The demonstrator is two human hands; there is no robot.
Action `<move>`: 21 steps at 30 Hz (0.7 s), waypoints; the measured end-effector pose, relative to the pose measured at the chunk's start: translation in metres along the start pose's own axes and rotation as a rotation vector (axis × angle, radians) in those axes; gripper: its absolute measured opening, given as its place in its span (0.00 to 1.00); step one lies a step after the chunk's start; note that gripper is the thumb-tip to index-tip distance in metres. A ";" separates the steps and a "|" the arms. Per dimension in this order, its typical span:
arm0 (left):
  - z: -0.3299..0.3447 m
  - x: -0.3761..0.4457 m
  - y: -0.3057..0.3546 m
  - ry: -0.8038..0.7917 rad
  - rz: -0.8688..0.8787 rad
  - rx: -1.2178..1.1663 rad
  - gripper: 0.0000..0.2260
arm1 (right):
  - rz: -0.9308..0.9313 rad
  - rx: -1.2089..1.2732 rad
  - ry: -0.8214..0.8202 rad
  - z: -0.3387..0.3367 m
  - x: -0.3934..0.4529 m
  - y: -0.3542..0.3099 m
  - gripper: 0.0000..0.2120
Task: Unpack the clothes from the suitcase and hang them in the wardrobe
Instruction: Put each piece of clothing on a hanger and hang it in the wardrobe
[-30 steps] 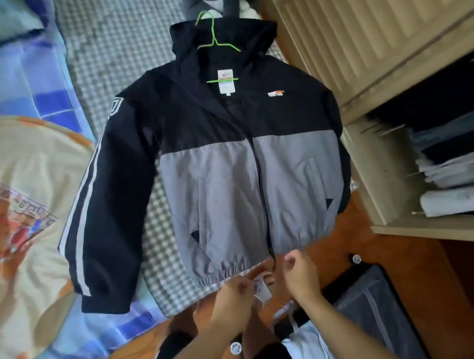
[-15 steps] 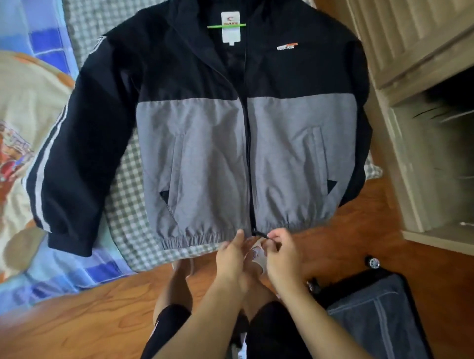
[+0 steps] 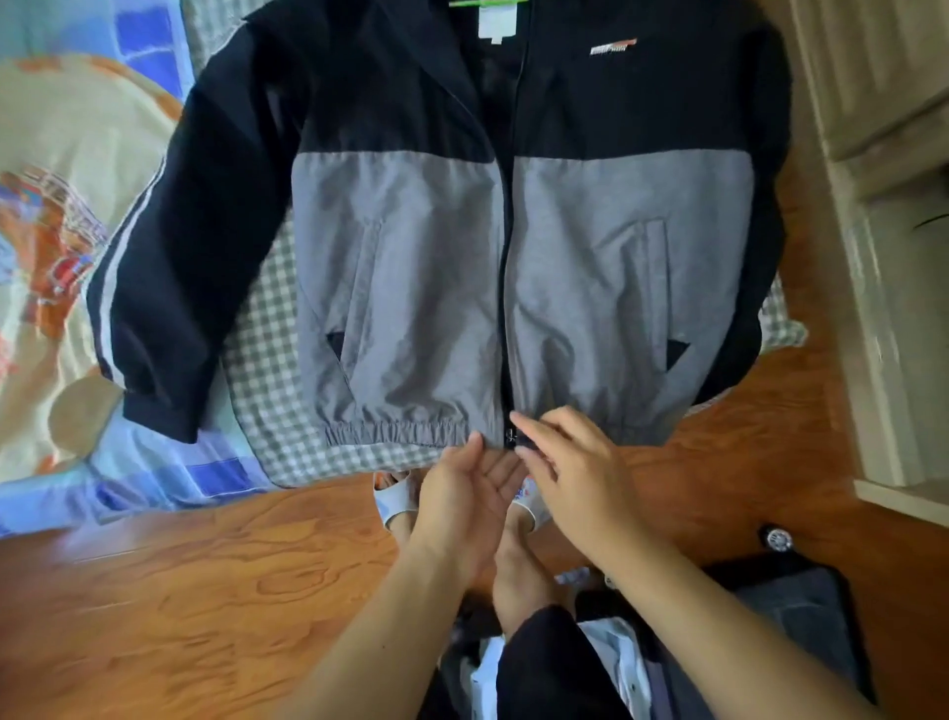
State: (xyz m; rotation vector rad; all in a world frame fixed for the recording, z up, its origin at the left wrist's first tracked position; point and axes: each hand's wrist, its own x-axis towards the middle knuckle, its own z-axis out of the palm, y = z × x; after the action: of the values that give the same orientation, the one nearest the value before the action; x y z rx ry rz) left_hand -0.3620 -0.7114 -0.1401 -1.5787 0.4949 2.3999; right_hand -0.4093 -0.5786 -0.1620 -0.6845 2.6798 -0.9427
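A bed [image 3: 267, 426] takes up the upper left, covered by a grey-and-white checked sheet, with a blue patterned quilt [image 3: 154, 462] and a cream cover printed with a cartoon figure lying at its left side. Below it runs a reddish wooden floor [image 3: 179, 591]. At the right edge stands a pale wooden wardrobe [image 3: 873, 308], only its side panel and a shelf edge in view. The jacket [image 3: 411, 282], black over the shoulders and sleeves and grey across the lower front, lies spread on the bed with its elastic hem at the bed's near edge and its white-striped sleeve reaching onto the quilt. The collar is cut off by the top of the frame, where only a sliver of a green hanger [image 3: 488, 2] shows. The left hand [image 3: 462, 503] lies palm up just under the hem, fingers relaxed and its thumb touching the fabric beside the zip's foot, its grip released. The right hand [image 3: 570, 473] reaches to the same spot; its fingertips are at the small zip pull, but motion blur leaves it unclear whether its grip has closed on it. The suitcase [image 3: 801, 616] sits dark at the lower right, mostly hidden behind the right forearm, one wheel showing. Under the hands are the person's feet in pale sandals, partly hidden.
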 end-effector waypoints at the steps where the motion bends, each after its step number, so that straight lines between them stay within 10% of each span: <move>1: -0.001 -0.003 0.001 -0.011 0.006 -0.008 0.11 | -0.005 0.042 0.029 -0.003 -0.001 -0.001 0.12; 21: -0.002 -0.011 -0.003 0.011 0.100 -0.007 0.08 | 0.119 0.235 0.036 -0.009 0.007 -0.029 0.08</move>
State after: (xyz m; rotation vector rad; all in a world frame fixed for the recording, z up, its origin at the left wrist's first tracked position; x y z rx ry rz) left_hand -0.3543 -0.7096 -0.1312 -1.6073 0.5810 2.4696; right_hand -0.4083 -0.5969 -0.1371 -0.4567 2.5500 -1.2206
